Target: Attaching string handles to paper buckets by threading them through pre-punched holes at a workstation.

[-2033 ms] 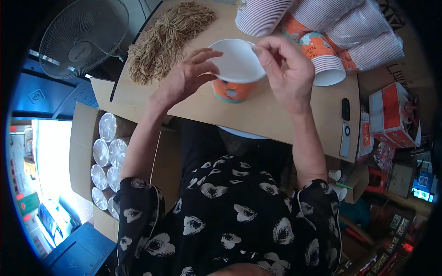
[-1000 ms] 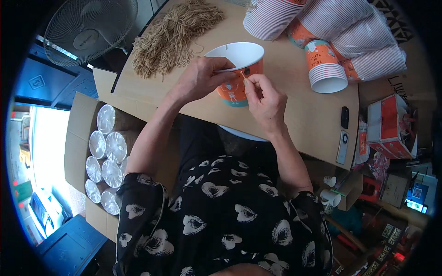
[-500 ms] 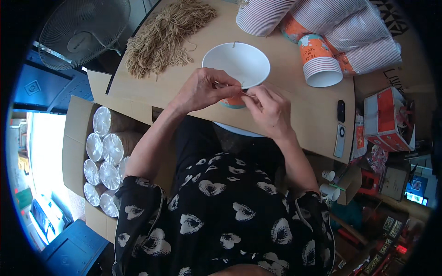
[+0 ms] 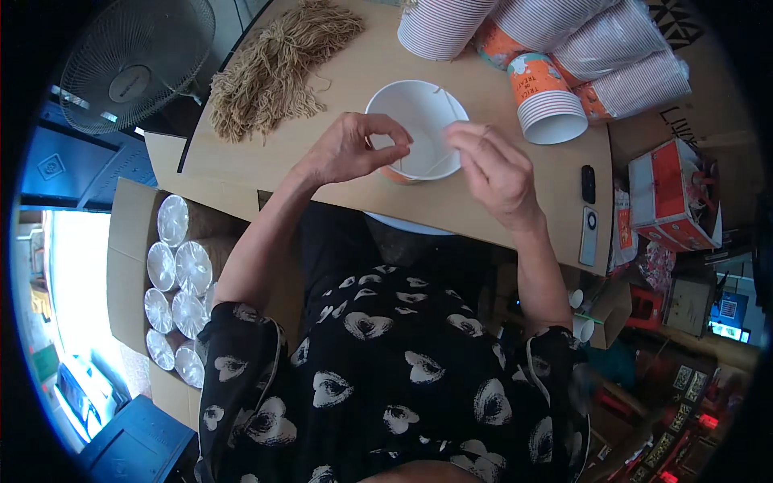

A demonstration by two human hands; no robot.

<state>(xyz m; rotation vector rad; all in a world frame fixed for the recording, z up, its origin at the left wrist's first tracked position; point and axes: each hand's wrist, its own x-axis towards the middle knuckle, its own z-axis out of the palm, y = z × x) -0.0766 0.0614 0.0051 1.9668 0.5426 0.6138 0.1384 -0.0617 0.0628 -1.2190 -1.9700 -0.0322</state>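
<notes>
A round paper bucket (image 4: 415,113), white inside with an orange patterned outside, stands at the table's near edge. A thin tan cord (image 4: 440,93) hangs at its far rim. Over the near left rim, my left hand (image 4: 350,149) curls its thumb and forefinger together in a pinch; what lies between the tips is too small to tell. My right hand (image 4: 499,169), slightly smeared by motion, is at the bucket's right side with its fingers pinched. A thin strand runs from those fingers down to the near rim.
A tangled heap of tan cords (image 4: 282,72) lies at the far left of the table (image 4: 338,181). Stacked buckets (image 4: 443,28), wrapped stacks (image 4: 620,48) and an orange bucket stack (image 4: 549,101) are at the far right. A carton of wrapped stacks (image 4: 129,266) stands left.
My hands have moved apart from their shared spot at the near rim. The right went right and drew a strand with it. The bucket's opening now tips more toward me.
</notes>
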